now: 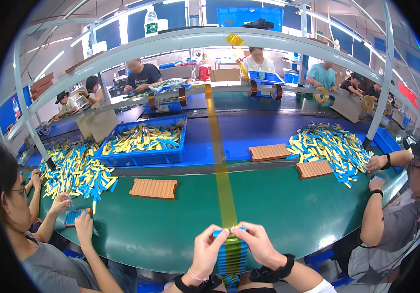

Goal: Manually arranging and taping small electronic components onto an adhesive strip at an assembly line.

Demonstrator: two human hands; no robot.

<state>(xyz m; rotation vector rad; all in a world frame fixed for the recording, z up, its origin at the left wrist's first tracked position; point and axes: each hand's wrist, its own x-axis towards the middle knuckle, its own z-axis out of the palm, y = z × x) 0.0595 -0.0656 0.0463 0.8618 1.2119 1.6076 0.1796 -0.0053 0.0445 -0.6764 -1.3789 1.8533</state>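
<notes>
Materials first: we've got a ribbed block (241,256) at the near edge of the green table (195,219), built of narrow blue strips lying crosswise, one below the other, with a yellow-green band down its middle. Tape (221,176) is amber, see-through film, flat and glossy, running over the table toward the block. Table top is smooth, with a soft sheen. Orange-brown tray (154,188) nearby is a ridged rectangle, likely plastic. Loose strips, blue and pale yellow, flat and slim, sit in a left pile (75,171) and a right pile (327,149); more fill the blue bin (171,156).

Hands: our left hand (207,249) and right hand (258,242) are close together, thumbs and fingers pinching the block's far end, one at each far corner, fingertips nearly meeting over the tape.

Hard to see: our fingers hide the far corners, so we can't tell whether the tape is stuck down there. Near end gets lost between the wrists and dark clothing; we can't tell if there's a tray underneath. Forearms are cut off by the lower rim.

Orientation: long axis points away from us, roughly in line with the tape; strips run left-right.
</notes>
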